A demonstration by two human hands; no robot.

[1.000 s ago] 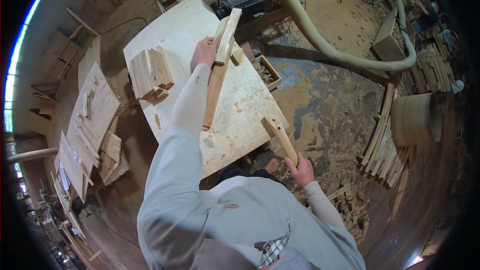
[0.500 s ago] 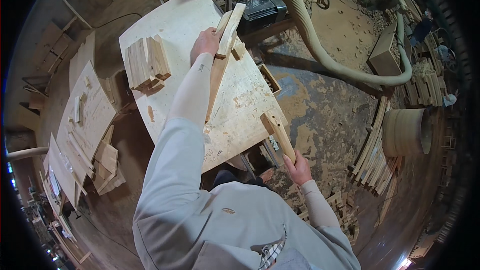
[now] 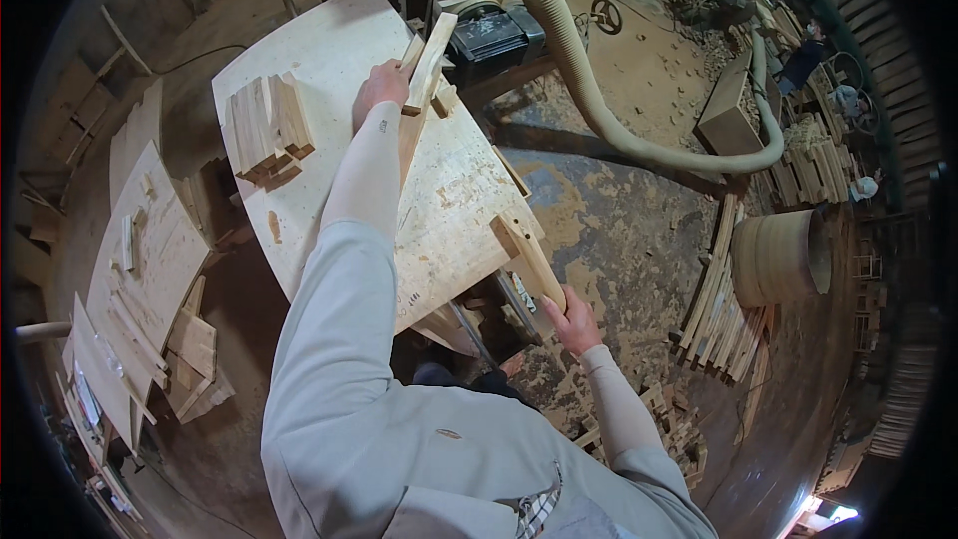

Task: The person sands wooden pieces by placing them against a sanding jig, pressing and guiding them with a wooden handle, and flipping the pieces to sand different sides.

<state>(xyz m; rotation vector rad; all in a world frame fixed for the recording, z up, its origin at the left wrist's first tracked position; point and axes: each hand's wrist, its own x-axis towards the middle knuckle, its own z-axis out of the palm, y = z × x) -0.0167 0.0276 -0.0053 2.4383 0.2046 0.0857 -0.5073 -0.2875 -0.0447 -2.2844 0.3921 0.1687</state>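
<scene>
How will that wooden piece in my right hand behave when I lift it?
The wooden piece in your right hand should stay stiff, since it looks thick. It may feel end-heavy, as you grip one end. Its flat-looking sides make rolling unlikely.

Illumination is uneven: the plywood tabletop (image 3: 334,50) is bright, the concrete floor (image 3: 599,269) dimmer, with deep shadow beneath the tabletop. White glare appears at lower right. Fisheye distortion curves peripheral edges; corners vignette to black.
</scene>
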